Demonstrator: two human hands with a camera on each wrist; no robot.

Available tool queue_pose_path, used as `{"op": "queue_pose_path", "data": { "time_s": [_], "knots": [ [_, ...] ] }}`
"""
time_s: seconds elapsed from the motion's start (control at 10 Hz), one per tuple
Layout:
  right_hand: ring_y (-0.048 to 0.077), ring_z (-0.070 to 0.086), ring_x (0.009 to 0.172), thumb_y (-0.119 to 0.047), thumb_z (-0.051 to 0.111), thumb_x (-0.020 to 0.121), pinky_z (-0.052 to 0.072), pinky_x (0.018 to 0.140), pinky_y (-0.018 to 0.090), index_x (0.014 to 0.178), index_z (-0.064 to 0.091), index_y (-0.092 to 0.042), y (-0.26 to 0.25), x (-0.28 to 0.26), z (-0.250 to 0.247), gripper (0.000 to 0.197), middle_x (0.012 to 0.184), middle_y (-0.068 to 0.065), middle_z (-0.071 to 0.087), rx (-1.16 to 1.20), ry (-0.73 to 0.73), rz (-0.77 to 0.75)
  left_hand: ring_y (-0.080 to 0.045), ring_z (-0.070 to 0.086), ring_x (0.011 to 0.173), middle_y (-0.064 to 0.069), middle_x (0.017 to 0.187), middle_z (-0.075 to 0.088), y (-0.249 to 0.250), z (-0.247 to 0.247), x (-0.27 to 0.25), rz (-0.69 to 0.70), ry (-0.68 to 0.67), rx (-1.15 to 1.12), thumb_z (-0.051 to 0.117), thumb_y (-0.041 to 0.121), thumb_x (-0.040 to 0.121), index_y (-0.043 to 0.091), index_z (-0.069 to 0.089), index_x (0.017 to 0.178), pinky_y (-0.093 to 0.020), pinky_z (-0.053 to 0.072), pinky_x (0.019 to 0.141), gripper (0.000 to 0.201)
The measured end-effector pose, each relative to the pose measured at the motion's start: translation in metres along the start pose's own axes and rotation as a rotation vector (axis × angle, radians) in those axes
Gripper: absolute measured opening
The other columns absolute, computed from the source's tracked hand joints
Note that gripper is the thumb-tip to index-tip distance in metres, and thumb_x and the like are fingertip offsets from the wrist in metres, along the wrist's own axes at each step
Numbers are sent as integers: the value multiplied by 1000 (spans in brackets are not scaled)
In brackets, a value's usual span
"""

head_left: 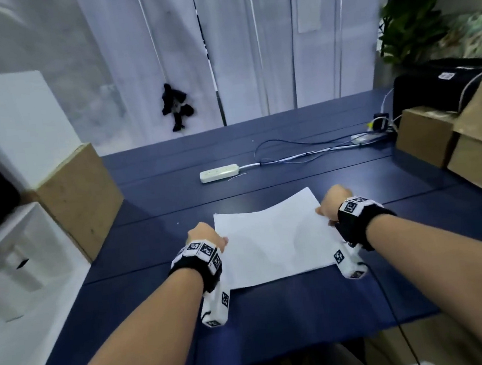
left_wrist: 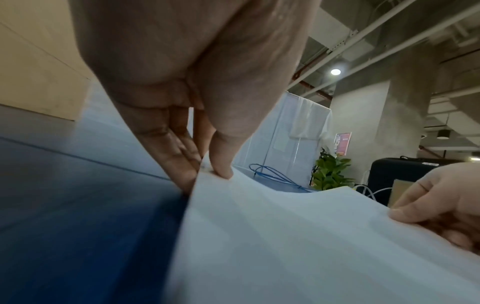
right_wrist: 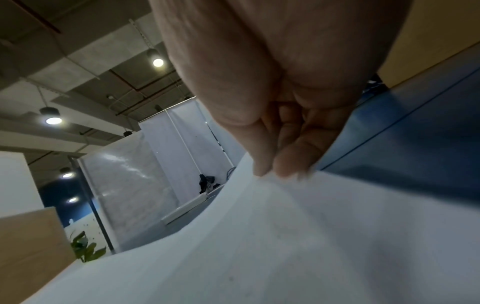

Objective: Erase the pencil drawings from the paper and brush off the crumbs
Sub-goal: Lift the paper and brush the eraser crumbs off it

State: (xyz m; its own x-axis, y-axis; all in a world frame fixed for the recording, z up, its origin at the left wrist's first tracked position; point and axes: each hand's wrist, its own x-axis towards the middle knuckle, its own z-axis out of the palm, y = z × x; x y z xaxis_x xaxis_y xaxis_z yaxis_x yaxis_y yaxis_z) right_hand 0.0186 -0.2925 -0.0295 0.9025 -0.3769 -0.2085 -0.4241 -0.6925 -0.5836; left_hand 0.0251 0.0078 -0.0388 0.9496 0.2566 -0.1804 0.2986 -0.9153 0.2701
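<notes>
A white sheet of paper [head_left: 273, 244] is held over the near middle of the dark blue counter [head_left: 152, 203], gripped at its two side edges. The left hand [head_left: 206, 236] pinches the left edge, thumb on top and fingers [left_wrist: 182, 152] underneath, as the left wrist view shows. The right hand [head_left: 335, 202] pinches the right edge the same way, its thumb and fingers closed together on the sheet in the right wrist view. The paper sags in the middle between the two grips, with its far right corner raised; its near edge lies close to the counter. No drawing can be made out on the sheet. Farther back on the counter lies a white power strip [head_left: 219, 173] with its cables [head_left: 305, 153]. Cardboard boxes [head_left: 425, 136] stand at the right, and a wooden panel [head_left: 80, 196] at the left.
</notes>
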Motion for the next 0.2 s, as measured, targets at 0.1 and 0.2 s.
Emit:
{"op": "queue_pose_path", "data": {
  "time_s": [0.1, 0.2],
  "knots": [
    [13, 58, 30, -26, 62, 89, 35, 33, 13, 70, 54, -6, -3, -3, 5, 28, 29, -1, 52, -112, -20, 41, -29, 66, 90, -7, 91, 64, -2, 4, 0, 10, 3, -34, 70, 47, 85, 8, 55, 86, -30, 49, 68, 42],
    [25, 73, 60, -29, 62, 86, 56, 55, 25, 80, 64, -2, 4, 2, 2, 27, 67, 10, 71, 37, 40, -10, -26, 62, 72, -7, 79, 64, -6, -3, -1, 25, 10, -144, 62, 56, 87, 8, 57, 79, -29, 45, 59, 49]
  ]
}}
